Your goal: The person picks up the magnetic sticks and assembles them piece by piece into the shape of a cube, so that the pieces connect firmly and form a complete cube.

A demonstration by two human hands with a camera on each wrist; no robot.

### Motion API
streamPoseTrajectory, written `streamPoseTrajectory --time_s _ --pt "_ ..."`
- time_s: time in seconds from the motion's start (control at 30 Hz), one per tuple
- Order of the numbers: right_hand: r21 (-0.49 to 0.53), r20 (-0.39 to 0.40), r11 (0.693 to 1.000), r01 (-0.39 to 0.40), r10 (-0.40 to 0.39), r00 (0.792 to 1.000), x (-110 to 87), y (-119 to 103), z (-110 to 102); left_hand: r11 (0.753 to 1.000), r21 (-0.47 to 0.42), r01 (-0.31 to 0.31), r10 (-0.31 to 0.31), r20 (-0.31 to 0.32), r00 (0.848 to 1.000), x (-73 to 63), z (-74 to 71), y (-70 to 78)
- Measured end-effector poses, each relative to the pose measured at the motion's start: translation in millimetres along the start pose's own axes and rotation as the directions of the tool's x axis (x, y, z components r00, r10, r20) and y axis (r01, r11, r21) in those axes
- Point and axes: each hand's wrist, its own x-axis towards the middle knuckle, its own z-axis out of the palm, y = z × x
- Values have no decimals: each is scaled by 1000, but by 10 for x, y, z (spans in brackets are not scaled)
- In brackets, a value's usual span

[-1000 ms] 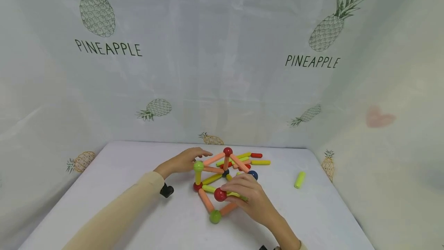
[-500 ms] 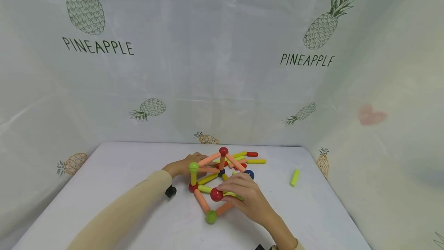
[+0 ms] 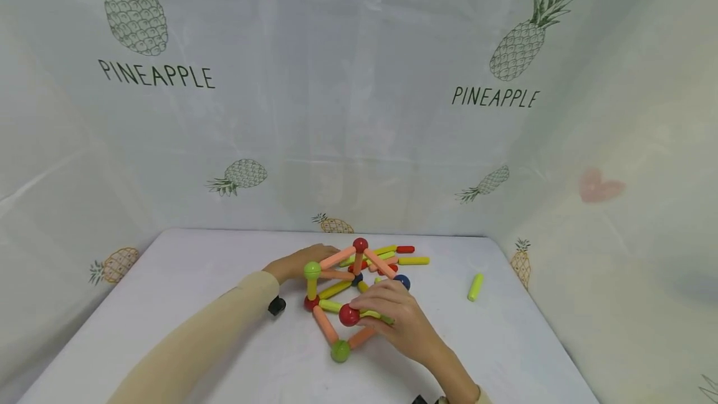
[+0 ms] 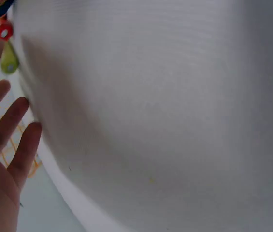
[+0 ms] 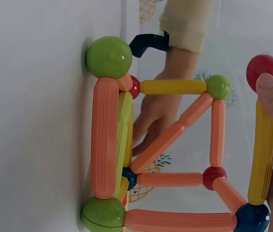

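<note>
A frame of magnetic sticks and balls stands on the table, with a green ball (image 3: pixel 340 351) at its front corner. My right hand (image 3: pixel 398 320) pinches a red ball (image 3: pixel 349 315) between thumb and fingers. In the right wrist view that ball sits on a curved yellow stick (image 5: pixel 262 150), whose other end meets a blue ball (image 5: pixel 252 218) on the frame. My left hand (image 3: pixel 300 262) reaches behind the frame to the loose sticks, its fingertips partly hidden in the head view. The left wrist view shows its fingers spread beside a yellow-green stick (image 4: pixel 9 62).
Several loose sticks lie behind the frame, among them a yellow stick (image 3: pixel 414 260) and a short red one (image 3: pixel 405 249). A lone yellow-green stick (image 3: pixel 475 287) lies to the right. A pineapple-printed curtain (image 3: pixel 359 111) closes off the white table (image 3: pixel 213 254) at the back.
My left hand has moved right and forward, behind the frame toward the loose sticks. The right hand keeps hold of the red ball. The head view has shifted slightly.
</note>
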Motion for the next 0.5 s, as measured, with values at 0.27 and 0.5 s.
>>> streamPoseTrajectory --time_s 0.27,0.5 --pt "-2 -6 1000 5 -5 1000 10 -10 18 981 168 92 -77 -95 993 -67 -7 -156" --pt "-15 -3 1000 4 -4 1000 9 -3 11 929 364 61 12 -197 980 -206 -80 -319"
